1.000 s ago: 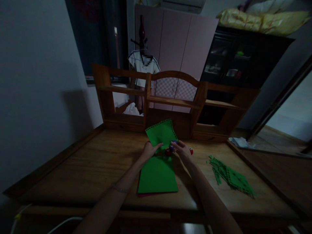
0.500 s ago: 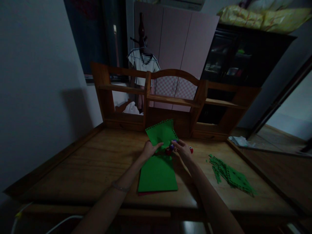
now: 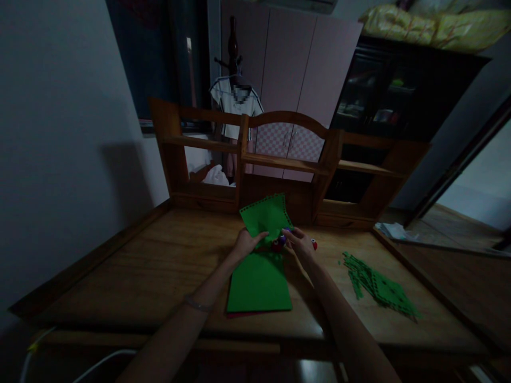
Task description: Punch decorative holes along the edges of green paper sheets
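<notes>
My left hand (image 3: pixel 245 243) is closed on the lower left part of a green paper sheet (image 3: pixel 265 215), thumb on top. A row of dark punched holes runs along the sheet's top and right edges. At the sheet's lower right corner, my right hand (image 3: pixel 300 243) is closed round a small purple paper punch (image 3: pixel 283 239). A small red punch-like piece (image 3: pixel 276 245) sits just beside it, partly hidden. Another red piece (image 3: pixel 314 244) shows behind my right hand. Below both hands, a stack of green paper (image 3: pixel 259 284) lies on the wooden desk (image 3: pixel 159 266), something red peeking out underneath.
Cut green strips and perforated paper (image 3: pixel 383 290) lie in a pile on the right of the desk. A wooden shelf unit (image 3: pixel 285 165) rises along the desk's back edge. A white cable (image 3: pixel 106 361) hangs at the lower left.
The view has shifted very slightly. Both hands, the green sheet and the purple punch keep nearly the same positions.
</notes>
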`<action>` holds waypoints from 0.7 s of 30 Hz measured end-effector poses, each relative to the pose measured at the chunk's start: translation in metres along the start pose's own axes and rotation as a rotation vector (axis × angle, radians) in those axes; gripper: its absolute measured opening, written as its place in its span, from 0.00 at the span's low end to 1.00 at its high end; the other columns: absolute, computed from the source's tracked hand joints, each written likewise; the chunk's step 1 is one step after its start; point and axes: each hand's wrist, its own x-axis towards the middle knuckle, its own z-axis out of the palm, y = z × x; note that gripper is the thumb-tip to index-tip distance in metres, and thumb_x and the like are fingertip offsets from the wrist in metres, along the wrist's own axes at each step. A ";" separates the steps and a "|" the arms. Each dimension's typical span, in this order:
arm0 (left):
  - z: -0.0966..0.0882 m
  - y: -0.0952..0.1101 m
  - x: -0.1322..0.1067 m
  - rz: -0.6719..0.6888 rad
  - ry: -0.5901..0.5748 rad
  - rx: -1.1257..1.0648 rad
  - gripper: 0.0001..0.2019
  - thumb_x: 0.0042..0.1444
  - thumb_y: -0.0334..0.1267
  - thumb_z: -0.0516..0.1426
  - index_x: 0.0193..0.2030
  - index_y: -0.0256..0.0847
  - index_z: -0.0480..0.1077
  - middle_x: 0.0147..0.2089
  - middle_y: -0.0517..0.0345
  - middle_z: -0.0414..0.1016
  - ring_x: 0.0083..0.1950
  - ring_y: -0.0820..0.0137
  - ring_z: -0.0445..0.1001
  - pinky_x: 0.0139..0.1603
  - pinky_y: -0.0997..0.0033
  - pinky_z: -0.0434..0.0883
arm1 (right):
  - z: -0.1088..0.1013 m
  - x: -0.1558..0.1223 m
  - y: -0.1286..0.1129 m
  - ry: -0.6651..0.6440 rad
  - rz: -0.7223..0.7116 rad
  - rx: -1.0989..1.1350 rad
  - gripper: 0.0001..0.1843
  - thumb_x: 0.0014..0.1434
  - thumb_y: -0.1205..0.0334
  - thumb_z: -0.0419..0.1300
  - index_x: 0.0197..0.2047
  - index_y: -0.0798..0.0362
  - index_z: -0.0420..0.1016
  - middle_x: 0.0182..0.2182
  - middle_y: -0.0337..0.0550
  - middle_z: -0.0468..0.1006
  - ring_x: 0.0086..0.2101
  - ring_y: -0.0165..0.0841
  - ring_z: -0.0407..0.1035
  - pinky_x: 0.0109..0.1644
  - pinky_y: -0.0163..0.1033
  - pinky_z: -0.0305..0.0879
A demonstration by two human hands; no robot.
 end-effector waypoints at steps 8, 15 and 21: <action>0.000 0.011 -0.003 -0.064 0.005 -0.036 0.17 0.40 0.39 0.64 0.38 0.32 0.73 0.40 0.46 0.76 0.43 0.61 0.74 0.47 0.64 0.69 | 0.000 0.000 -0.002 0.033 0.026 0.007 0.20 0.41 0.52 0.66 0.36 0.52 0.73 0.33 0.42 0.76 0.30 0.31 0.68 0.30 0.34 0.62; 0.000 0.005 -0.002 -0.025 -0.010 -0.046 0.18 0.41 0.40 0.63 0.39 0.32 0.72 0.42 0.46 0.76 0.44 0.62 0.74 0.46 0.65 0.70 | 0.002 -0.002 -0.004 0.021 0.029 0.040 0.20 0.40 0.51 0.66 0.36 0.51 0.73 0.34 0.41 0.76 0.31 0.31 0.69 0.32 0.34 0.63; 0.001 -0.007 0.002 -0.005 -0.012 -0.012 0.18 0.43 0.42 0.62 0.39 0.32 0.72 0.42 0.46 0.75 0.42 0.62 0.74 0.45 0.64 0.70 | 0.002 -0.002 -0.003 0.006 0.007 0.018 0.20 0.40 0.51 0.66 0.36 0.52 0.73 0.33 0.42 0.76 0.31 0.32 0.69 0.32 0.35 0.62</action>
